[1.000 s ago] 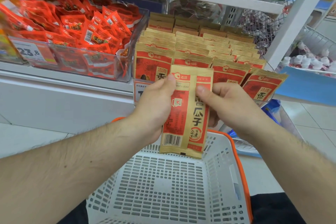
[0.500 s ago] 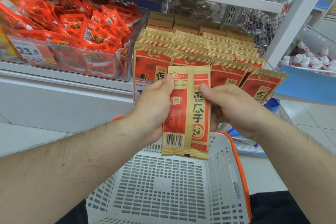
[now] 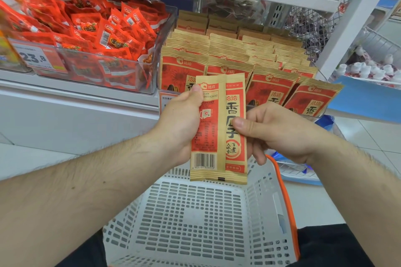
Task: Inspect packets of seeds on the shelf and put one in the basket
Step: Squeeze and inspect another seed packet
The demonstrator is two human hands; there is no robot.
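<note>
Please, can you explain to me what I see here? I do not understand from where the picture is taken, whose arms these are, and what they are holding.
There is no machine here. The camera is worn on a person's head and looks forward and down, so the two bare arms are that person's own. The left hand and the right hand together hold one seed packet upright, its back side with the barcode turned to the camera. Just below it stands a white basket with an orange rim; nothing shows inside it. Behind, on the shop shelf, stand rows of the same brown and red packets. To their left a clear bin holds small red snack packs, with a price tag in front.
</note>
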